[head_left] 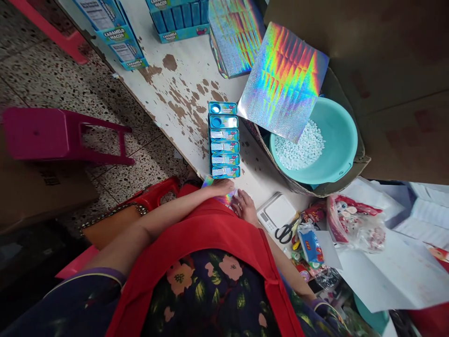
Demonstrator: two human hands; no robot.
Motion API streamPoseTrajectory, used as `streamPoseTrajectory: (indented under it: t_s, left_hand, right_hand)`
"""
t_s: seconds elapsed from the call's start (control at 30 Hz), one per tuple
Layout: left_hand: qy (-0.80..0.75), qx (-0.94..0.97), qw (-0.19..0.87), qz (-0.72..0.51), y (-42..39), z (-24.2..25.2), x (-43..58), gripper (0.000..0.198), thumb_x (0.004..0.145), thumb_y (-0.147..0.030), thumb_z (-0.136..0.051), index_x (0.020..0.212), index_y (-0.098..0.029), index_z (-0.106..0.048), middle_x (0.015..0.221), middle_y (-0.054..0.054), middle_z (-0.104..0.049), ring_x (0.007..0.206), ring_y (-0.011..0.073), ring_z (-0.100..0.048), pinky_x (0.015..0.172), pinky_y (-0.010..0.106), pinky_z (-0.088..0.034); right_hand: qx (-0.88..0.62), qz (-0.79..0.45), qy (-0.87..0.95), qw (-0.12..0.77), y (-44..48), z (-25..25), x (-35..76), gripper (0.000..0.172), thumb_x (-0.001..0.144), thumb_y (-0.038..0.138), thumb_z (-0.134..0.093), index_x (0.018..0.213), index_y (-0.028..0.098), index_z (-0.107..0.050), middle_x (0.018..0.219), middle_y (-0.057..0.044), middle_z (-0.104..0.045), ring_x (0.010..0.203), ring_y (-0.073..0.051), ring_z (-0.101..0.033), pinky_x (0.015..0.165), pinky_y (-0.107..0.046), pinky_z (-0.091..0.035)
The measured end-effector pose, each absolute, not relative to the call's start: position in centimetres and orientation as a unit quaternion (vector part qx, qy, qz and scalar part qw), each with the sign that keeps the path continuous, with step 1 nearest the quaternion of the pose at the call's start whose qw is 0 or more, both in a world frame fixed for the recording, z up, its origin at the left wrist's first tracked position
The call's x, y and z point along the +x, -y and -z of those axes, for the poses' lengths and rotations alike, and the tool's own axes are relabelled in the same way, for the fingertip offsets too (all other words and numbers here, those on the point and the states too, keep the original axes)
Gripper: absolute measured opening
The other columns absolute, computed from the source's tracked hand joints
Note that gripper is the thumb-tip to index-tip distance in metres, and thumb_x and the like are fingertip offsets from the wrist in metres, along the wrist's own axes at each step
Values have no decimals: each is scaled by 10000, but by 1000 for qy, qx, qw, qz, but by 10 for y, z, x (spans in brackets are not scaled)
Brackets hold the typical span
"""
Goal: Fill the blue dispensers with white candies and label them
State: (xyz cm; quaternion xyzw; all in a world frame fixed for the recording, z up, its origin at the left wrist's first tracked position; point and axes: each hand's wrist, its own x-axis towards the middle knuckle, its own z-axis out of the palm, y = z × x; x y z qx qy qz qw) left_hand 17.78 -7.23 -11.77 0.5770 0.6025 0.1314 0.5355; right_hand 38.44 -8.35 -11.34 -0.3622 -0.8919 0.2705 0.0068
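Note:
My left hand (223, 187) lies over a small holographic sheet (207, 180) at the table's near edge, its fingers bent together against it. Close on its right, my right hand (245, 206) has curled fingers drawn together near the sheet's edge; a small pale bit shows by the fingertips, too small to name. Just beyond my hands, a column of several small blue tins (225, 147) stands side by side. The nearer tins carry silvery strips across their lids, while the two farthest show a round blue spot instead.
A large holographic sheet (286, 79) overlaps a turquoise basin (336, 140) of white candies (301, 147). Blue display boxes (180, 21) stand at the back. Right of my hands lie a white scale (277, 210) and scissors (286, 231). A magenta stool (38, 133) is on the floor.

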Motion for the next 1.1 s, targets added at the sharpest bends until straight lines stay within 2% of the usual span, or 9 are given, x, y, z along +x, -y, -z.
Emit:
streamPoseTrajectory:
  t_s: [0.13,0.27,0.37,0.43,0.5,0.63,0.7,0.83,1.1]
  left_hand:
    - [-612,561,547,-112,66,119,182,256,778,-187,-513,524,-162,-483,518,10,-451,561,145,-416,563,271,-245]
    - [-625,544,548,-115,61,114,185,195,785,-188,-500,610,-147,-575,634,73,-576,687,203,-544,631,291,-343]
    - [-596,550,557,-178,64,98,186,249,873,-261,-416,902,-155,-640,941,92,-658,920,203,-582,777,284,-406]
    - [-521,537,608,-267,68,84,188,330,907,-333,-386,1127,-180,-579,1109,79,-638,1025,177,-568,848,264,-419]
    - [-449,499,666,-326,72,68,192,362,889,-391,-439,1162,-179,-548,1040,63,-656,944,162,-596,796,250,-449]
    - [-501,477,658,-297,77,33,194,288,887,-415,-443,849,-173,-595,640,-7,-575,602,129,-540,582,227,-414]
    - [-563,506,590,-281,77,12,186,281,905,-380,-414,808,-184,-591,652,4,-580,634,142,-547,600,237,-399]
    - [-651,539,458,-274,70,-28,146,222,916,-316,-383,1026,-238,-559,778,9,-629,750,175,-582,666,259,-387]
    - [-682,428,412,-427,26,-26,34,145,819,-248,-435,959,-218,-413,516,-90,-359,478,108,-349,497,213,-262]
  right_hand:
    - [-433,-257,863,50,82,97,381,177,899,327,-512,903,227,-658,1002,-94,-658,984,-233,-576,851,-403,-464]
    - [-490,-284,817,106,78,69,374,193,888,353,-531,780,227,-629,747,-41,-641,776,-206,-569,749,-367,-454]
    - [-562,-348,731,170,69,42,370,207,846,402,-584,768,211,-606,737,-14,-631,729,-176,-576,731,-337,-466]
    - [-598,-401,665,197,62,25,369,233,811,426,-617,761,199,-592,721,2,-623,688,-156,-574,703,-314,-472]
    - [-614,-442,617,218,55,10,367,250,781,431,-645,762,189,-584,710,8,-618,674,-146,-575,681,-297,-473]
    - [-629,-461,570,260,48,-8,360,242,767,413,-661,796,184,-589,720,4,-617,691,-148,-586,687,-297,-476]
    - [-621,-453,575,279,46,-12,350,226,769,405,-661,801,188,-609,797,-17,-623,751,-157,-593,705,-303,-479]
    - [-566,-431,622,328,26,-17,310,186,752,381,-688,765,198,-661,990,-58,-575,935,-177,-577,745,-300,-479]
    - [-487,-433,665,365,-48,-16,184,161,708,346,-698,745,193,-730,874,-40,-616,888,-180,-584,870,-345,-447]
